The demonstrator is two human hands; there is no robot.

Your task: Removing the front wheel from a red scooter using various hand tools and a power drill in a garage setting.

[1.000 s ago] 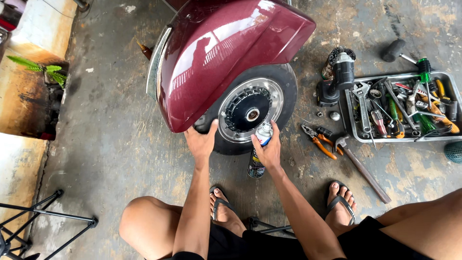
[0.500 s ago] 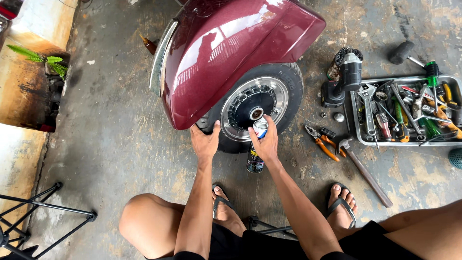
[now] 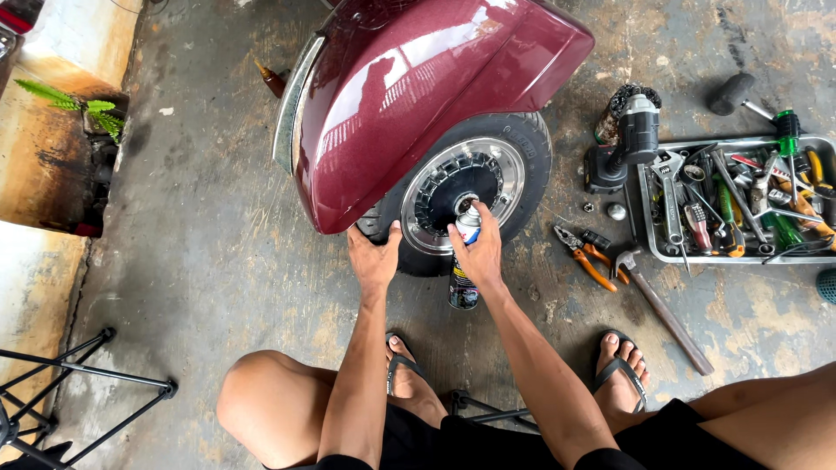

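A scooter wheel [image 3: 514,148] with a black tyre and a silver rim sits under a dark red fender [image 3: 418,96]. My left hand [image 3: 374,257] rests flat on the tyre's lower left edge, just below the fender. My right hand [image 3: 477,252] is closed round a spray can [image 3: 463,292], a dark can with a white and blue top. The can's nozzle points at the black hub [image 3: 460,184] in the wheel's centre. My bare knees and sandalled feet are at the bottom of the head view.
A metal tray [image 3: 649,222] of wrenches, screwdrivers and pliers lies at right. An angle grinder [image 3: 631,130], orange pliers [image 3: 585,259], a long-handled hammer [image 3: 666,309] and a mallet [image 3: 731,91] lie on the concrete floor. A black folding frame [image 3: 78,379] stands at lower left.
My right hand has raised the spray can from beside the tyre up to the hub. My left hand stayed on the tyre.
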